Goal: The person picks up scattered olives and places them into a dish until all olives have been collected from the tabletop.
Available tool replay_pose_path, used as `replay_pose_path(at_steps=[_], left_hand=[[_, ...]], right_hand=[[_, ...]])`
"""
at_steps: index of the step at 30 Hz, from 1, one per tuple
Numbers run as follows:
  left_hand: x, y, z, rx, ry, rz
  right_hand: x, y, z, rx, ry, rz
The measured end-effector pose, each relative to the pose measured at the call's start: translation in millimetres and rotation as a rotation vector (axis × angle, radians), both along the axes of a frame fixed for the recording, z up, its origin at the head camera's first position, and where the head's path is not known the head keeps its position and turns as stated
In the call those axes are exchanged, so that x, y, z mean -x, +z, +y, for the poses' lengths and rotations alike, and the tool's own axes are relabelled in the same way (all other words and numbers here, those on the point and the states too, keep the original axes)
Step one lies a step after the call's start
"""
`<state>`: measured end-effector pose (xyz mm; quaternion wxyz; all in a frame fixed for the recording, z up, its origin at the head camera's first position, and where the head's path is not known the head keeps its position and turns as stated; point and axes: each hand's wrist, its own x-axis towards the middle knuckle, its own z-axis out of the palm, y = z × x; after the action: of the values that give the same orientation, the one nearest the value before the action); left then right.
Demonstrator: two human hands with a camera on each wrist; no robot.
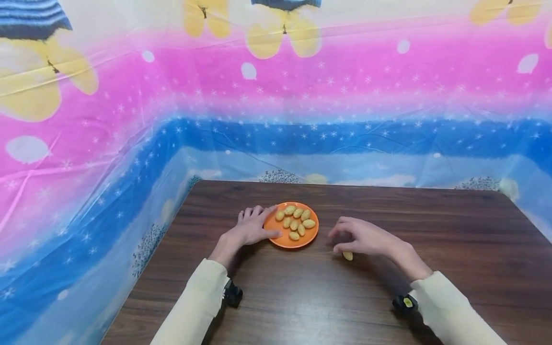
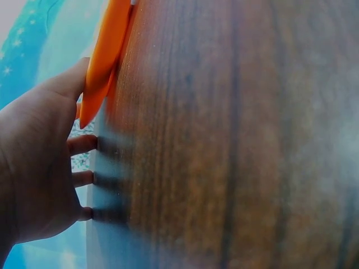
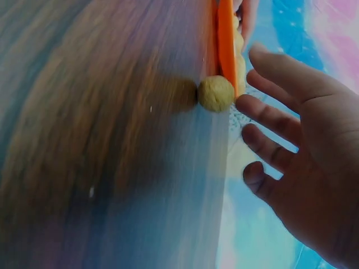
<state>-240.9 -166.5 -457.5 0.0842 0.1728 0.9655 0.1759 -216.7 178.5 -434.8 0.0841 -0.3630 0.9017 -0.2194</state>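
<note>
An orange plate (image 1: 291,243) on the table holds several tan, oval nuts (image 1: 294,225). At its left rim, my left hand (image 1: 247,230) rests with the thumb and forefinger touching the edge and the other fingers spread. The left wrist view shows the plate (image 2: 104,61) edge-on by the thumb. To the right of the plate, my right hand (image 1: 364,236) hovers over a single nut (image 1: 347,256) on the table. In the right wrist view, this nut (image 3: 216,93) lies just beyond loosely bent fingers (image 3: 269,120), which appear apart from it.
The dark wooden table (image 1: 302,297) reaches back to a colourful printed cloth (image 1: 302,136) hanging behind it and along its left side. A black device (image 1: 232,293) is strapped at the left wrist, another (image 1: 405,304) at the right.
</note>
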Motion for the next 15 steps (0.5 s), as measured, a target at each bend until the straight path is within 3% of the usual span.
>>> replay_pose_path(at_steps=[7,15], left_hand=[[-0.5,1.0,-0.8,0.0,0.002,-0.005],[0.1,1.0,-0.8,-0.004,-0.006,-0.012]], right_hand=[[-4.7,-7.3,10.2,-0.026,0.031,-0.113],[-6.6,-8.7,10.1,-0.041,0.029,-0.09]])
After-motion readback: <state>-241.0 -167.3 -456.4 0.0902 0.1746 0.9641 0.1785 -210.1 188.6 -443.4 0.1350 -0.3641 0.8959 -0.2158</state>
